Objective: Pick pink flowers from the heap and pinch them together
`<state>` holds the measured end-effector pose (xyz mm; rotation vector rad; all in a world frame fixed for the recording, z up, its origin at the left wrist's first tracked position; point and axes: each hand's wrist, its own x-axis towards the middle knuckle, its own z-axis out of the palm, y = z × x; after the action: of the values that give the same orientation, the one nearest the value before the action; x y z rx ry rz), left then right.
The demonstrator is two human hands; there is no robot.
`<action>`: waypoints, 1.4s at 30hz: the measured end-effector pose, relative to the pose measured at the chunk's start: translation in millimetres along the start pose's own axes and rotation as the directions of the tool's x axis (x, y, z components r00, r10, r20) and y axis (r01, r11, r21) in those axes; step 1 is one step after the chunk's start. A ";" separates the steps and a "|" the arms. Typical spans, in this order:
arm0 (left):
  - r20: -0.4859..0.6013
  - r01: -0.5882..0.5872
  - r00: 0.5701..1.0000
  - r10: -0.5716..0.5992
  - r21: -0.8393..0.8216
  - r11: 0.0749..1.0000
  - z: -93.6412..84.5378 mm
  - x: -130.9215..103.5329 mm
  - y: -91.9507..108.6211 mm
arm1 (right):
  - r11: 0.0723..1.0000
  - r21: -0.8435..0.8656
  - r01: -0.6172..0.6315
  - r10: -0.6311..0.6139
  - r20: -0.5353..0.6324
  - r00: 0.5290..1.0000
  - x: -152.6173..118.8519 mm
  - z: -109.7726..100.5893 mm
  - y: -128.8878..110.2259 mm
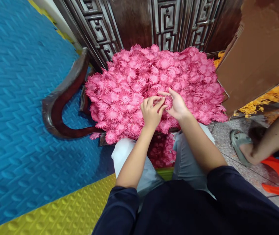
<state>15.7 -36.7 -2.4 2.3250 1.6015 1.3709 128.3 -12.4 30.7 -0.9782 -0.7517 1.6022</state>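
A wide heap of pink artificial flowers (139,86) lies in front of me, many-petalled with pale centres. Over its near half my two hands meet. My left hand (151,111) is closed, its thumb and fingertips pinched together at the edge of a pink artificial flower (168,102). On the other side of that flower, my right hand (178,105) curls its thumb and fingers around it, the palm turned inward. The fingers partly cover the flower, and its back or stem is hidden.
Behind the heap stands a dark carved wooden panel (136,24). A curved wooden armrest (53,120) juts out at left over blue matting (17,114). Brown cardboard (259,55) and orange flowers (269,98) are at right, near another person's sandalled foot (248,151) and an orange plastic piece (278,174).
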 end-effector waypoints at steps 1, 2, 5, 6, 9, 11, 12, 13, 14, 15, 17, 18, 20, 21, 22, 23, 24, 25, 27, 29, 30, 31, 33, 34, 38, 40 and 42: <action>0.010 -0.022 1.000 0.022 -0.002 1.000 -0.7 -0.6 0.7 | 1.000 0.009 -0.026 0.026 -0.007 1.000 -2.2 -0.7 -3.7; 0.022 -0.036 0.999 0.036 -0.001 0.999 -1.0 -1.0 1.3 | 0.997 0.026 -0.066 0.066 -0.011 0.998 -4.3 -1.1 -7.1; 0.035 -0.013 0.999 0.013 0.000 1.000 -1.2 -1.2 1.7 | 0.989 0.039 -0.142 0.142 0.007 0.990 -8.0 -0.8 -13.0; 0.024 0.013 1.000 -0.013 -0.009 1.000 -1.4 -0.7 1.6 | 0.989 0.025 -0.144 0.144 0.016 0.989 -8.2 -0.2 -13.3; -0.018 0.122 0.992 -0.124 -0.089 0.989 -3.3 2.5 1.3 | 0.988 -0.029 -0.150 0.151 0.042 0.988 -7.7 3.1 -10.9; -0.004 0.182 0.983 -0.185 -0.149 0.972 -5.3 5.4 1.2 | 0.987 -0.032 -0.156 0.158 0.059 0.986 -7.2 5.2 -8.1; 0.010 0.208 0.978 -0.210 -0.177 0.962 -6.3 6.9 1.0 | 0.987 -0.027 -0.157 0.159 0.065 0.985 -6.9 5.6 -6.7; 0.022 0.236 0.971 -0.236 -0.214 0.948 -7.1 8.3 0.7 | 0.988 -0.022 -0.155 0.156 0.067 0.985 -6.5 5.4 -5.3; 0.027 0.266 0.963 -0.269 -0.264 0.927 -7.7 9.8 0.3 | 0.988 -0.023 -0.153 0.154 0.062 0.986 -5.9 4.4 -4.0; 0.017 0.299 0.950 -0.310 -0.329 0.896 -8.2 11.3 -0.4 | 0.988 -0.030 -0.153 0.155 0.046 0.987 -5.1 2.9 -2.8; -0.031 0.344 0.914 -0.405 -0.470 0.813 -8.8 14.2 -2.5 | 0.988 -0.062 -0.143 0.142 -0.025 0.990 -3.3 -0.7 -1.0; -0.060 0.351 0.893 -0.445 -0.525 0.775 -9.1 15.6 -3.7 | 0.989 -0.084 -0.123 0.117 -0.072 0.991 -2.7 -2.2 -0.6; -0.106 0.356 0.859 -0.500 -0.578 0.734 -9.5 17.8 -6.2 | 0.988 -0.137 -0.072 0.053 -0.141 0.989 -2.5 -2.7 -0.5; -0.116 0.363 0.847 -0.518 -0.587 0.724 -9.5 18.6 -7.3 | 0.986 -0.158 -0.054 0.031 -0.146 0.989 -3.3 -1.6 -0.9; -0.113 0.374 0.838 -0.533 -0.593 0.713 -9.4 19.0 -8.3 | 0.985 -0.167 -0.046 0.024 -0.128 0.991 -4.5 0.3 -1.5; -0.098 0.387 0.831 -0.548 -0.604 0.696 -9.0 19.2 -9.2 | 0.984 -0.171 -0.048 0.032 -0.095 0.995 -6.1 2.8 -2.0; -0.070 0.402 0.827 -0.558 -0.622 0.672 -8.5 19.2 -10.1 | 0.983 -0.174 -0.052 0.043 -0.057 0.997 -7.9 5.7 -2.5; -0.031 0.414 0.825 -0.564 -0.646 0.641 -7.9 19.1 -10.8 | 0.982 -0.182 -0.050 0.046 -0.025 0.999 -9.7 8.7 -2.9; 0.058 0.442 0.816 -0.575 -0.703 0.557 -6.9 19.0 -12.1 | 0.977 -0.213 -0.002 0.002 0.000 1.000 -12.8 14.1 -2.8; 0.156 0.487 0.791 -0.591 -0.745 0.455 -7.1 19.4 -13.3 | 0.969 -0.237 0.072 -0.076 -0.008 0.997 -15.1 18.0 -2.0; 0.199 0.510 0.777 -0.597 -0.756 0.411 -7.7 19.8 -13.8 | 0.965 -0.240 0.105 -0.109 -0.007 0.994 -16.0 19.2 -1.4; 0.229 0.525 0.768 -0.598 -0.760 0.383 -8.6 20.1 -14.2 | 0.962 -0.238 0.134 -0.137 0.002 0.991 -17.1 20.1 -0.8; 0.240 0.521 0.782 -0.576 -0.758 0.392 -11.1 20.2 -14.4 | 0.955 -0.232 0.184 -0.183 0.027 0.983 -19.6 20.4 -0.2; 0.224 0.504 0.800 -0.556 -0.754 0.421 -12.4 20.0 -14.2 | 0.950 -0.236 0.205 -0.203 0.036 0.979 -21.2 19.9 -0.3; 0.169 0.438 0.860 -0.481 -0.729 0.526 -16.6 15.5 -13.5 | 0.912 -0.321 0.256 -0.286 -0.050 0.957 -29.5 12.4 -3.8; 0.138 0.425 0.865 -0.482 -0.712 0.559 -17.4 11.4 -14.7 | 0.889 -0.377 0.258 -0.320 -0.111 0.941 -35.1 4.0 -6.1; 0.093 0.423 0.862 -0.498 -0.671 0.608 -17.9 6.0 -16.9 | 0.875 -0.412 0.253 -0.339 -0.150 0.929 -43.3 -8.3 -6.7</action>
<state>-8.1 -31.9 5.0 1.3156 1.2669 1.5836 143.0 -53.0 41.9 -1.2308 -1.0344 1.0754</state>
